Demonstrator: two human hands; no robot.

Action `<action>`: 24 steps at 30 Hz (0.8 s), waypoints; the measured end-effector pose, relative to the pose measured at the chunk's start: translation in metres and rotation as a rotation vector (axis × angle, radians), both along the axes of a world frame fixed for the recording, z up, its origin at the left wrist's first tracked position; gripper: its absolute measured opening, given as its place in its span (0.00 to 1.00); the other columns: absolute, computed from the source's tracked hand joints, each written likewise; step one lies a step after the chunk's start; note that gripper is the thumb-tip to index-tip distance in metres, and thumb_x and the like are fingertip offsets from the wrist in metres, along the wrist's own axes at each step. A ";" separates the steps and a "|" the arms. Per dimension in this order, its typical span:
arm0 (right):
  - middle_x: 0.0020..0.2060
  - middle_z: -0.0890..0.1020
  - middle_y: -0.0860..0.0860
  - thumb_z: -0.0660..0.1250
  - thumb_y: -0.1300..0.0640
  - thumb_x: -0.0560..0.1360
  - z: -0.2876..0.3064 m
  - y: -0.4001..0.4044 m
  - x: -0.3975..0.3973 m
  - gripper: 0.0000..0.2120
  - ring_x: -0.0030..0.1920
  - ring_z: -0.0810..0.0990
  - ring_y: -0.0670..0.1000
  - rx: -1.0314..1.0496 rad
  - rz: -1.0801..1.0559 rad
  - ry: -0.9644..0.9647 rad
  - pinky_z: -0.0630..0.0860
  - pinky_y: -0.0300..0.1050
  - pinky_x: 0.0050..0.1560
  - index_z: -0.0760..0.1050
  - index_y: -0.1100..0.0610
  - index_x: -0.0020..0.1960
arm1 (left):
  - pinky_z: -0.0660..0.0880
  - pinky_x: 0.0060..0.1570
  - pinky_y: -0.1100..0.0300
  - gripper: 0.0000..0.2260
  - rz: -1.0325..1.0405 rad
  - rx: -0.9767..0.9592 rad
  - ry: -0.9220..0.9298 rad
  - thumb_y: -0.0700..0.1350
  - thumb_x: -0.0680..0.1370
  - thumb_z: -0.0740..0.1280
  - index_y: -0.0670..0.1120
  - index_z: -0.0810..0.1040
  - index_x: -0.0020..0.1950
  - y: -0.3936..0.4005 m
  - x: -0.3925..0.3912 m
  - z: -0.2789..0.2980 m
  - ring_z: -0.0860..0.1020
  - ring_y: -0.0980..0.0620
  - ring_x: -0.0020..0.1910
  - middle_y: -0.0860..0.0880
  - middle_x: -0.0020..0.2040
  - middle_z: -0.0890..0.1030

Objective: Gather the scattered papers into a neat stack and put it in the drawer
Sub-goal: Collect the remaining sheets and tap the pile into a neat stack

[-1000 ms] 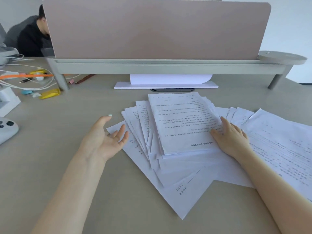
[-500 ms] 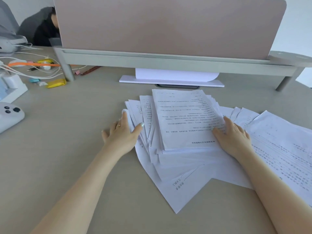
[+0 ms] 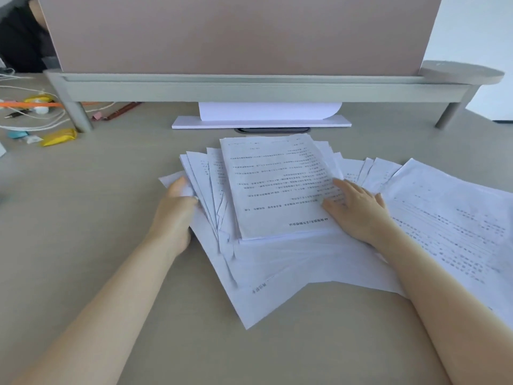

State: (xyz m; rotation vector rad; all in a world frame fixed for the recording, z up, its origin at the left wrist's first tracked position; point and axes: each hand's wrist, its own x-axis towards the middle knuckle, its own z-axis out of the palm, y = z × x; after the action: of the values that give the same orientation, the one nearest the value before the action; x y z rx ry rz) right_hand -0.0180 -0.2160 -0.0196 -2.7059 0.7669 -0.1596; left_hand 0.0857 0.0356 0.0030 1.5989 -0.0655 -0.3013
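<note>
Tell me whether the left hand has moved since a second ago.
Yes. The left hand has moved right across the desk, from bare desk beside the fanned papers onto their left edge, which its fingers now curl around.

A fanned pile of papers (image 3: 277,187) lies on the counter (image 3: 83,218) at centre, with more sheets (image 3: 449,218) spread to its right. The left hand (image 3: 175,215) is at the pile's left edge, the right hand (image 3: 358,209) on its right side. A divider panel (image 3: 238,34) stands beyond, and cables (image 3: 30,118) lie far left.
</note>
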 end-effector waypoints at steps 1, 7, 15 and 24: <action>0.77 0.58 0.49 0.55 0.41 0.77 0.001 0.002 0.001 0.29 0.76 0.55 0.50 -0.008 0.024 0.005 0.45 0.55 0.75 0.55 0.49 0.76 | 0.77 0.37 0.63 0.12 -0.007 -0.036 0.037 0.40 0.78 0.58 0.49 0.80 0.51 -0.001 0.004 0.003 0.83 0.54 0.40 0.51 0.49 0.83; 0.76 0.59 0.49 0.54 0.39 0.77 0.006 0.029 0.002 0.29 0.76 0.56 0.50 -0.018 0.192 -0.003 0.46 0.49 0.73 0.56 0.47 0.75 | 0.75 0.43 0.60 0.23 -0.065 0.024 0.122 0.56 0.72 0.68 0.51 0.69 0.65 -0.003 0.019 0.004 0.79 0.56 0.54 0.55 0.57 0.79; 0.76 0.61 0.45 0.53 0.41 0.78 0.005 0.043 0.004 0.28 0.76 0.56 0.45 0.096 0.300 -0.017 0.45 0.45 0.76 0.55 0.46 0.76 | 0.70 0.25 0.68 0.10 -0.031 -0.281 0.135 0.50 0.76 0.60 0.48 0.72 0.37 0.016 0.028 -0.001 0.75 0.51 0.27 0.49 0.33 0.76; 0.74 0.63 0.44 0.55 0.42 0.79 0.014 0.041 -0.003 0.27 0.76 0.55 0.49 0.220 0.278 -0.029 0.48 0.40 0.72 0.54 0.45 0.76 | 0.74 0.23 0.69 0.09 -0.180 0.012 0.137 0.42 0.77 0.62 0.48 0.78 0.40 0.014 0.034 0.002 0.81 0.58 0.24 0.53 0.27 0.83</action>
State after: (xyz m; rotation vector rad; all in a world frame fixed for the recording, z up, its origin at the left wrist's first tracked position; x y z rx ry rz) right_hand -0.0209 -0.1746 -0.0060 -2.5588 0.3687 -0.0458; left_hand 0.1200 0.0500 0.0051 1.5835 -0.1025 -0.5510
